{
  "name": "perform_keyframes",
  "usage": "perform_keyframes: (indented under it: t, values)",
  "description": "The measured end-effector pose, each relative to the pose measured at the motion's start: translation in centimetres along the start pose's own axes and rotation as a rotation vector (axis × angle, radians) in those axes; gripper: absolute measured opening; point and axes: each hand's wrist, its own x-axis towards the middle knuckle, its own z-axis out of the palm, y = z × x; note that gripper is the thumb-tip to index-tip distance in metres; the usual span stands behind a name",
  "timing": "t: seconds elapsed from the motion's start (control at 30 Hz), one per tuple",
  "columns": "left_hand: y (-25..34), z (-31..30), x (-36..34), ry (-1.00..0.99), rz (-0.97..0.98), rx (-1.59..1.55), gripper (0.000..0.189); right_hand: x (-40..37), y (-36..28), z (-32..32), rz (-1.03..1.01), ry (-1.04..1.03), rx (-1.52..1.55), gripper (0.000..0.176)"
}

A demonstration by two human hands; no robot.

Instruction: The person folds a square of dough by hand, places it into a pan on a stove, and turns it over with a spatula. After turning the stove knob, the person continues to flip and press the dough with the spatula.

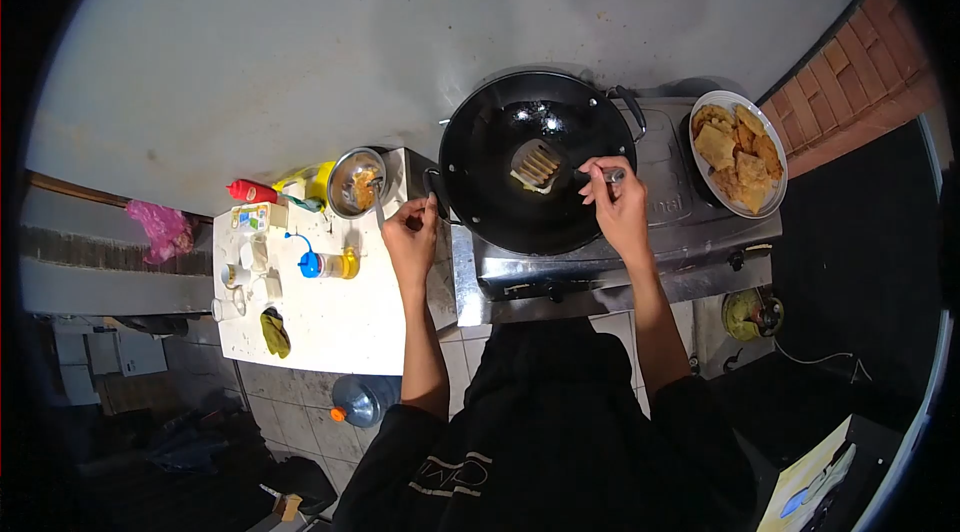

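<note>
A black wok (490,207) sits on the stove, its inside shiny. My right hand (615,202) is closed around the handle of a slotted spatula (537,164). The spatula's head rests low in the wok, over a small pale piece of food (522,182) that it partly covers. At the wok's left side my left hand (410,237) is closed, thumb and fingers pinching the wok's left loop handle (431,179). Just left of that hand stands a metal bowl (347,210) with yellowish food and a spoon in it.
A white plate (705,102) of fried pieces stands right of the wok on the stove (670,217). The white table (340,332) at left holds a blue-capped oil bottle (325,264), a red bottle (250,192) and cups. A large water jug (365,400) is on the floor.
</note>
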Motion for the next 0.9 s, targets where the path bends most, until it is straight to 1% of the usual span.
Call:
perform_keyframes:
  t: [0.07,0.23,0.27,0.33,0.37,0.47,0.6,0.7,0.9]
  values:
    - [0.1,-0.1,-0.1,-0.001,0.001,-0.012,0.025,-0.1,-0.2,0.3,0.034,-0.03,-0.066,0.006]
    - [0.0,0.0,0.3,-0.014,0.027,-0.034,0.025,-0.1,-0.2,0.3,0.011,-0.04,-0.158,0.007]
    - [0.1,-0.1,0.2,-0.031,0.0,-0.018,0.024,-0.1,-0.5,0.6,0.015,-0.038,-0.12,0.007]
    - [0.1,-0.1,0.1,-0.039,0.024,-0.037,0.024,-0.1,-0.8,0.6,0.005,-0.047,-0.058,0.007]
    - [0.0,-0.2,0.4,-0.032,0.046,-0.049,0.023,0.0,-0.9,0.4,-0.003,-0.038,-0.065,0.007]
    - [0.0,-0.5,0.8,-0.053,0.075,-0.061,0.022,-0.4,-2.4,-0.6,0.105,0.065,0.001,0.012]
    - [-0.8,-0.4,1.1,-0.104,0.076,-0.125,0.022,-0.9,-4.1,-1.2,0.075,0.054,-0.031,0.015]
    - [-1.1,-0.4,1.2,-0.133,0.051,-0.168,0.022,-1.9,-2.8,0.2,0.094,0.083,0.003,0.015]
    - [-1.7,-0.2,1.2,-0.17,0.058,-0.259,0.022,-3.8,-1.9,2.0,0.109,0.132,-0.106,0.014]
